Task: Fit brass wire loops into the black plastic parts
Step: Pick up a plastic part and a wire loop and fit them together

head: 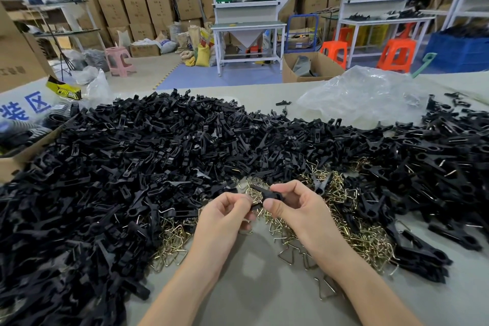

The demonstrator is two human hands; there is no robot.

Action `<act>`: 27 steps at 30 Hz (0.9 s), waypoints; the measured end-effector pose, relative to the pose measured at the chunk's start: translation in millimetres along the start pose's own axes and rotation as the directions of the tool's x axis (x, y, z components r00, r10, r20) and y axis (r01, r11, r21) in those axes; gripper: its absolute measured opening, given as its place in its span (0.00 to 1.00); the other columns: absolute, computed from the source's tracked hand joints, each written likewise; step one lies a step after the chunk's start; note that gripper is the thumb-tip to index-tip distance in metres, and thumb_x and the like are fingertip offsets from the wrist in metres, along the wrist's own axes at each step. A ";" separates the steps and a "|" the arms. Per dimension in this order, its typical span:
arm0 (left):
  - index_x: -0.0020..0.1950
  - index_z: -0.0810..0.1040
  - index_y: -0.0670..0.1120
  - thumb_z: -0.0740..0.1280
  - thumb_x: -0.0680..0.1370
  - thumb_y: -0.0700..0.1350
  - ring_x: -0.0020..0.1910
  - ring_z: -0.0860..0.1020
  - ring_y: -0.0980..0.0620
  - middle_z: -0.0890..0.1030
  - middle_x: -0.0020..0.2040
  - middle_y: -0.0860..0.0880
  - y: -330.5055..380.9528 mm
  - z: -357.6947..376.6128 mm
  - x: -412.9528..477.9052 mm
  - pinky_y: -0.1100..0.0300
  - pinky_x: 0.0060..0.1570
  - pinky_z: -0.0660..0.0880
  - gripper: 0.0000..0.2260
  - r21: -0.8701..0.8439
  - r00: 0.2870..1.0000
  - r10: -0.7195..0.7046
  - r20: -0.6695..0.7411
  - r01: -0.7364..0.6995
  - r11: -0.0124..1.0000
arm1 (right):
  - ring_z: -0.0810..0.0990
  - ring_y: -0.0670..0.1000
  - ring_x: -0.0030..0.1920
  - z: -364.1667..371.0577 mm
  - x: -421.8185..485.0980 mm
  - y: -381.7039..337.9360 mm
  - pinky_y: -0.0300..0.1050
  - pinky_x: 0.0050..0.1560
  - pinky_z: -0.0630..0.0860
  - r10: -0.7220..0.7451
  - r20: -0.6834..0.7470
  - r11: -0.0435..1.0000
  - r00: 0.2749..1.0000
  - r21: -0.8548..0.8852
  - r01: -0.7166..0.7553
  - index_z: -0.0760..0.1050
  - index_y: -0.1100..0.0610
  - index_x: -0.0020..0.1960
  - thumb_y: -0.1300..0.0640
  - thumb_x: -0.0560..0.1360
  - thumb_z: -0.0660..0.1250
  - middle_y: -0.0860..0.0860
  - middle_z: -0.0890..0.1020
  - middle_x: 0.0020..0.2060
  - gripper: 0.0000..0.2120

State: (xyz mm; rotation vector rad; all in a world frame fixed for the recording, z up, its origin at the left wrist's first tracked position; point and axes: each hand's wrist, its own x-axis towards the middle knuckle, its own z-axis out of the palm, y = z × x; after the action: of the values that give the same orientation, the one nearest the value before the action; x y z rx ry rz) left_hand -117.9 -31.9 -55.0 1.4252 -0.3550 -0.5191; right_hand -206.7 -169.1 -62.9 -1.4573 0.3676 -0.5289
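Note:
A huge heap of black plastic parts (164, 156) covers the table's left and middle. Brass wire loops (367, 241) lie in a tangled pile under and around my hands. My right hand (293, 209) pinches one black plastic part (267, 193) between thumb and fingers, a little above the pile. My left hand (227, 212) meets it from the left, fingertips closed on a brass wire loop (255, 204) at the part's near end. Whether the loop sits in the part is hidden by my fingers.
More black pieces with wire in them (434, 167) lie to the right. A crumpled clear plastic bag (362, 95) is at the back right, an open cardboard box (16, 156) at the left edge. Bare table (254, 299) shows between my forearms, with loose loops on it.

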 end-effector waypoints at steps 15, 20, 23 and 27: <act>0.42 0.83 0.47 0.69 0.79 0.44 0.33 0.78 0.51 0.83 0.36 0.48 -0.7 -2.3 0.2 0.59 0.39 0.77 0.07 0.045 1.000 0.025 0.001 -0.025 0.999 | 0.85 0.41 0.46 0.8 -2.7 -3.9 0.32 0.47 0.77 -0.021 0.031 1.000 0.999 -0.016 0.022 0.78 0.58 0.54 0.64 0.72 0.77 0.46 0.88 0.45 0.13; 0.42 0.82 0.43 0.68 0.79 0.39 0.33 0.78 0.50 0.83 0.37 0.45 4.2 -5.3 0.1 0.59 0.36 0.77 0.07 0.006 0.999 0.033 0.017 -0.033 0.999 | 0.84 0.41 0.45 0.7 -2.7 -6.2 0.33 0.47 0.77 -0.001 0.012 1.000 1.000 -0.011 0.002 0.82 0.52 0.52 0.61 0.71 0.78 0.46 0.87 0.44 0.12; 0.44 0.81 0.40 0.67 0.80 0.38 0.33 0.78 0.51 0.82 0.36 0.45 6.1 -7.4 -0.2 0.62 0.36 0.77 0.06 0.028 0.998 0.053 0.029 -0.054 0.998 | 0.84 0.43 0.45 -0.3 -2.3 -5.6 0.35 0.47 0.78 0.013 -0.012 1.000 1.000 -0.007 -0.013 0.83 0.49 0.50 0.60 0.71 0.78 0.46 0.87 0.44 0.11; 0.44 0.82 0.42 0.68 0.80 0.41 0.33 0.77 0.50 0.82 0.36 0.45 5.5 -5.1 -2.7 0.60 0.37 0.77 0.06 0.029 0.998 0.042 0.046 -0.043 0.999 | 0.84 0.42 0.42 0.5 -3.1 -6.5 0.33 0.44 0.77 0.012 -0.007 1.000 1.000 0.009 -0.012 0.83 0.50 0.50 0.61 0.71 0.78 0.45 0.86 0.42 0.11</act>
State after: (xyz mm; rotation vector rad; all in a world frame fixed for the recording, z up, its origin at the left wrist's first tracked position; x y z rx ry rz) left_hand -116.8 -25.8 -50.0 1.4337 -0.4297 -0.5139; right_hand -209.7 -167.2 -56.6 -1.4445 0.3790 -0.5248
